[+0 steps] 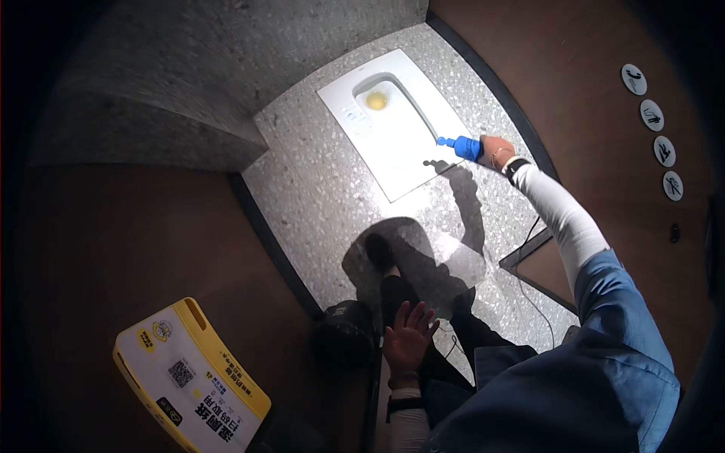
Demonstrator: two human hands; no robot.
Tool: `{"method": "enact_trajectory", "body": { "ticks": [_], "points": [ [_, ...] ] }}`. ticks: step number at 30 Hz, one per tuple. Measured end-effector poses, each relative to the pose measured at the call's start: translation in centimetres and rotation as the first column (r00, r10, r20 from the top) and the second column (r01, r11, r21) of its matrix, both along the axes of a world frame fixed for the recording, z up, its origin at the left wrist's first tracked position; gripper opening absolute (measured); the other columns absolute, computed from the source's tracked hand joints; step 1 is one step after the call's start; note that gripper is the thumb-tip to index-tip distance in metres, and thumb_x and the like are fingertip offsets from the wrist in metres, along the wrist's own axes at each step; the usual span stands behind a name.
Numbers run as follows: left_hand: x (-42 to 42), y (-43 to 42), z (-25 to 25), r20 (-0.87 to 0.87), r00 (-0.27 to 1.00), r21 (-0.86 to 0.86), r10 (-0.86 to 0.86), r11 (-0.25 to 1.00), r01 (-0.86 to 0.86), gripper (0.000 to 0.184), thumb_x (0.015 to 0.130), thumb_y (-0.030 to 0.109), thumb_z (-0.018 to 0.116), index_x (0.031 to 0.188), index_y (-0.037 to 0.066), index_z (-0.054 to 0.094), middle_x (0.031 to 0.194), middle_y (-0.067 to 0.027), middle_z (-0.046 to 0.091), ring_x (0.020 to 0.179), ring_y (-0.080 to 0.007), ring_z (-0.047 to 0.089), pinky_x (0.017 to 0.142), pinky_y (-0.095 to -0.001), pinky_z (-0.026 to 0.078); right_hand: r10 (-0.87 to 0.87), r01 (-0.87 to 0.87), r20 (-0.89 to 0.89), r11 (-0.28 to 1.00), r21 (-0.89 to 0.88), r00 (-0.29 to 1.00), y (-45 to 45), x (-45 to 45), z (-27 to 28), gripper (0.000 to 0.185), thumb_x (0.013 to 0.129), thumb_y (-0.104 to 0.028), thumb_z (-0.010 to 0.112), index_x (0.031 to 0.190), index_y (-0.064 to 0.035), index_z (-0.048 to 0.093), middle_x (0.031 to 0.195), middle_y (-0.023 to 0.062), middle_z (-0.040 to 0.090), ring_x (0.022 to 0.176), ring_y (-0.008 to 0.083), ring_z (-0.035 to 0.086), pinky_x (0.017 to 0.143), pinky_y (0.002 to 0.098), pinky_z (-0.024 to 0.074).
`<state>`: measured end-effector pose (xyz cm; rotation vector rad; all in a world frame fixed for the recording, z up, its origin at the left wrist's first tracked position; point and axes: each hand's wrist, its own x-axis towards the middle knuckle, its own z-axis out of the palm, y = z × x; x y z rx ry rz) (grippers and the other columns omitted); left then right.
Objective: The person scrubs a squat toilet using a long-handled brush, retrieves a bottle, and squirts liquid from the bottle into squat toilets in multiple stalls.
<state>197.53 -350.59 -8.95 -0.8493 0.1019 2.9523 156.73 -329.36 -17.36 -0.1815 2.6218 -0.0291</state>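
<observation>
My right hand (497,152), at the end of an outstretched arm, grips a blue bottle (467,148) with a narrow nozzle. The bottle lies nearly sideways, its nozzle pointing left over the right edge of a white squat toilet (393,162). Yellowish liquid shows in the far end of the toilet's bowl. Whether anything leaves the nozzle, I cannot tell. Low in the view, my left hand (408,341) is held in the air above my legs, palm showing and fingers spread, with nothing in it.
A yellow-and-white dispenser (192,377) hangs at the lower left. Beside my legs stands a black bin (344,332). Brown partitions flank the speckled floor (302,174); round signs (652,115) line the right one. A thin cable (529,298) runs along the floor at right.
</observation>
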Motion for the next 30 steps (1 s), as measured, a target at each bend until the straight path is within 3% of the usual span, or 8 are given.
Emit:
{"method": "enact_trajectory", "body": {
  "ticks": [6, 14, 19, 21, 23, 24, 26, 30],
  "points": [
    [-0.2, 0.1, 0.0, -0.014, 1.0, 0.006, -0.007, 1.0, 0.007, 0.068, 0.08, 0.048, 0.048, 0.132, 0.011, 0.027, 0.132, -0.0205, 0.03, 0.121, -0.0377, 0.031, 0.101, -0.0551, 0.019, -0.23, 0.577, 0.536, 0.458, -0.676, 0.812, 1.9, 5.9, -1.4, 0.048, 0.068, -0.018, 0.065, 0.108, 0.0023, 0.048, 0.093, 0.013, 0.06, 0.081, 0.0217, 0.06, 0.073, 0.0322, 0.0491],
    [-0.1, 0.6, 0.1, -0.019, 1.0, -0.021, -0.018, 1.0, 0.018, 0.068, 0.079, 0.047, 0.05, 0.132, 0.011, 0.027, 0.132, -0.0194, 0.031, 0.121, -0.0367, 0.03, 0.101, -0.0548, 0.018, 0.416, 0.899, 0.825, -0.372, -0.23, 0.383, -1.6, 10.5, 5.1, 0.048, 0.087, -0.032, 0.048, 0.117, 0.0033, 0.04, 0.108, 0.0201, 0.053, 0.101, 0.0296, 0.054, 0.086, 0.038, 0.0449],
    [0.6, 0.8, -0.2, -0.025, 1.0, 0.016, 0.011, 1.0, -0.011, 0.065, 0.08, 0.045, 0.049, 0.132, 0.011, 0.027, 0.133, -0.0197, 0.03, 0.122, -0.0369, 0.029, 0.101, -0.0546, 0.018, 0.254, 0.822, 0.799, 0.028, -0.569, 0.545, -2.1, 6.4, 5.8, 0.044, 0.082, -0.03, 0.056, 0.113, 0.0002, 0.046, 0.099, 0.0164, 0.059, 0.089, 0.0265, 0.06, 0.078, 0.0351, 0.0484],
    [0.8, 0.6, -0.3, -0.015, 1.0, 0.027, 0.024, 0.999, -0.024, 0.065, 0.081, 0.045, 0.048, 0.132, 0.01, 0.028, 0.133, -0.0199, 0.03, 0.122, -0.0371, 0.029, 0.101, -0.0546, 0.018, 0.105, 0.547, 0.637, 0.42, -0.725, 0.764, -2.3, 3.5, 6.2, 0.038, 0.078, -0.028, 0.062, 0.105, -0.0028, 0.053, 0.092, 0.0136, 0.061, 0.083, 0.0255, 0.062, 0.072, 0.0338, 0.0496],
    [0.9, 0.7, -0.5, -0.035, 0.999, 0.041, 0.03, 0.999, -0.028, 0.064, 0.081, 0.045, 0.048, 0.132, 0.01, 0.027, 0.133, -0.0201, 0.03, 0.122, -0.0375, 0.03, 0.101, -0.0548, 0.019, 0.218, -0.074, 0.347, 0.92, -0.384, 0.912, -3.1, -0.6, 7.3, 0.029, 0.076, -0.025, 0.062, 0.098, -0.0064, 0.06, 0.092, 0.0106, 0.063, 0.083, 0.0261, 0.061, 0.072, 0.0359, 0.0486],
    [1.0, 0.7, -0.5, -0.026, 0.999, 0.047, 0.038, 0.998, -0.037, 0.064, 0.081, 0.045, 0.048, 0.132, 0.01, 0.027, 0.133, -0.0201, 0.03, 0.122, -0.0375, 0.03, 0.101, -0.0548, 0.019, 0.447, -0.472, 0.232, 0.879, 0.064, 0.864, -3.6, -2.4, 7.3, 0.025, 0.077, -0.023, 0.06, 0.098, -0.009, 0.062, 0.097, 0.0091, 0.063, 0.085, 0.0263, 0.061, 0.072, 0.0377, 0.0479],
    [0.8, 0.5, -0.3, -0.035, 0.999, 0.046, 0.031, 0.999, -0.029, 0.064, 0.081, 0.046, 0.048, 0.131, 0.011, 0.028, 0.131, -0.0185, 0.033, 0.121, -0.0364, 0.031, 0.1, -0.0529, 0.021, 0.575, -0.483, -0.042, 0.722, 0.496, 0.817, -4.9, -4.1, 8.1, 0.018, 0.077, -0.021, 0.057, 0.088, -0.0114, 0.067, 0.09, 0.0069, 0.065, 0.081, 0.0276, 0.062, 0.065, 0.0443, 0.0474],
    [0.7, 0.1, -0.3, -0.039, 0.998, 0.032, 0.043, 0.999, -0.042, 0.065, 0.081, 0.046, 0.048, 0.132, 0.01, 0.027, 0.131, -0.0183, 0.033, 0.121, -0.0362, 0.031, 0.1, -0.053, 0.021, 0.77, -0.46, -0.248, 0.57, 0.681, 0.587, -10.3, -7.1, 8.4, 0.018, 0.075, -0.022, 0.055, 0.079, -0.0106, 0.068, 0.08, 0.006, 0.065, 0.074, 0.0264, 0.062, 0.058, 0.0483, 0.0479]
  ]
}}
